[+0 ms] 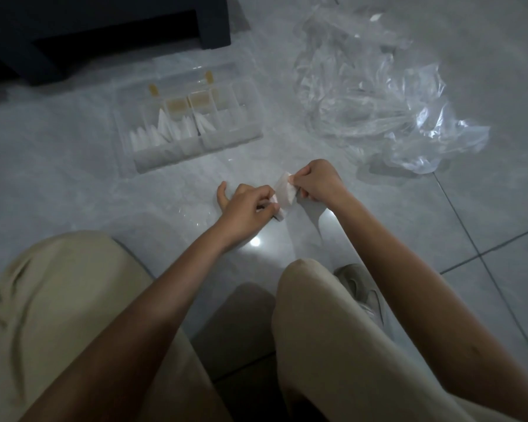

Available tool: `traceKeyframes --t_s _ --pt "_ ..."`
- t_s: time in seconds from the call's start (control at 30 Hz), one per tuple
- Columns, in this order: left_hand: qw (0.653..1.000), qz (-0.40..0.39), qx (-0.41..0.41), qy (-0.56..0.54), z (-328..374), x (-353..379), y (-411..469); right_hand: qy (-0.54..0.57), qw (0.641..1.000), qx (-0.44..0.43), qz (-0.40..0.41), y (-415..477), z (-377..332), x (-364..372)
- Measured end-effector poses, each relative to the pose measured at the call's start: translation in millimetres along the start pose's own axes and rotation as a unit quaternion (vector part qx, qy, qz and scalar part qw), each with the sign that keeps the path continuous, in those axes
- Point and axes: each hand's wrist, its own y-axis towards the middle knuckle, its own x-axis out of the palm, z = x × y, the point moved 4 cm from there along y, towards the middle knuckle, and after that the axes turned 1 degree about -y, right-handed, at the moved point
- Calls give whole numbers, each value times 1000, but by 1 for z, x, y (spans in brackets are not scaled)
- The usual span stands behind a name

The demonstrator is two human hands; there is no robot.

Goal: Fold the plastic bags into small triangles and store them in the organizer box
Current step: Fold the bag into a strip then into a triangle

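Two knees in beige trousers (58, 300) fill the bottom of the view, with one grey shoe (360, 284) showing beside the right leg on the tiled floor (73, 178). Two bare forearms reach forward from there. The left hand (247, 205) and the right hand (317, 181) meet just above the floor, each with its fingers curled and pinching one end of a single partly folded plastic bag (284, 193), which shows as a small whitish, angular packet held between them. Beyond the hands, to the left, one clear organizer box (153, 161) lies open on the floor, split into several compartments. White folded triangles (165, 126) stand packed in its left and middle compartments; at least six can be made out, but they overlap and the exact count cannot be told. Four yellowish patches sit at the box's far side. To the right, well apart from the box, lies one loose heap of clear plastic bags (372, 95), too crumpled to count. One dark piece of furniture (104, 25) stands behind the box.
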Motion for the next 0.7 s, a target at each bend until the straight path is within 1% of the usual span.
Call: traceKeyframes --t_s 0.23,0.5,0.6,0.7 --pt "1000 19 4 -12 -1 2 -1 -4 1000 3 -1 0 -1 -1" --pt "998 -26 13 -54 8 2 -1 -20 1000 11 -4 2 -2 0" --pt "996 -32 21 -75 8 1 -4 -18 1000 11 -6 2 -3 0" --pt "997 -42 22 -64 7 3 -7 -17 1000 13 -5 2 -3 -1"
